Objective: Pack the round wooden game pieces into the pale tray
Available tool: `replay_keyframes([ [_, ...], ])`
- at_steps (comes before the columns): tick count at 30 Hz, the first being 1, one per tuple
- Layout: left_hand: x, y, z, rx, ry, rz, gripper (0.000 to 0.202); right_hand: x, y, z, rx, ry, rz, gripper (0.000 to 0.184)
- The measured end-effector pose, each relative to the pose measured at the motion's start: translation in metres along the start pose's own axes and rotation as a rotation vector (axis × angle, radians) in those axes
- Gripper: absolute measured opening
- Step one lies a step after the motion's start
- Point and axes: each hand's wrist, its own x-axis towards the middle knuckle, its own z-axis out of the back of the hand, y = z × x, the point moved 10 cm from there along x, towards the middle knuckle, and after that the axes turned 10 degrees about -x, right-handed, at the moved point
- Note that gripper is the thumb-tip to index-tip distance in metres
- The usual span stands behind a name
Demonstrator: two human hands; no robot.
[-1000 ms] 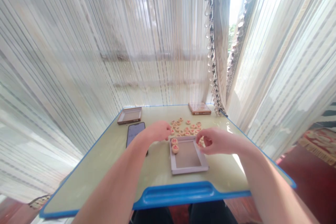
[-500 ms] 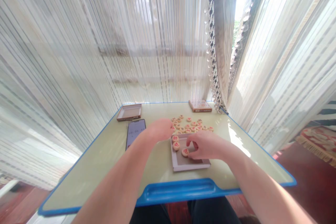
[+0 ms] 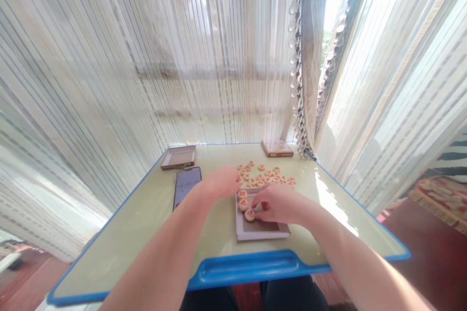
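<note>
My left hand (image 3: 226,182) is closed beside the far left corner of an open shallow box (image 3: 262,236). A round xiangqi piece (image 3: 240,180) shows partly at its fingertips; the grip itself is mostly hidden. My right hand (image 3: 273,202) reaches into the box, thumb and forefinger curved against a wooden xiangqi piece with a red character (image 3: 250,215). Along the box's left wall lie two more red-marked pieces, one (image 3: 242,194) behind the other (image 3: 243,205). Several loose xiangqi pieces (image 3: 268,180) lie scattered on the table just beyond the box.
A phone (image 3: 188,185) with a running timer lies left of my left forearm. Behind it sits a shallow box half (image 3: 178,157), and a printed box (image 3: 277,148) stands at the back right. The pale table (image 3: 146,233) has a blue rim; curtains hang behind it.
My right hand has slid its piece left and slightly toward me, closer to the pieces by the box's left wall. The left hand stays at the box's far corner. The view has shifted slightly.
</note>
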Motion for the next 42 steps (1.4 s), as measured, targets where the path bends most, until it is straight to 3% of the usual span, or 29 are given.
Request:
replay_keyframes([
  [28,-0.004,-0.003,0.001,0.01,0.049,0.035,0.023,0.004,0.01,0.003,-0.091,-0.038,-0.006,0.019],
  [42,-0.002,-0.001,0.001,-0.003,0.043,0.051,0.021,0.008,0.011,-0.008,-0.123,-0.01,0.024,0.023],
])
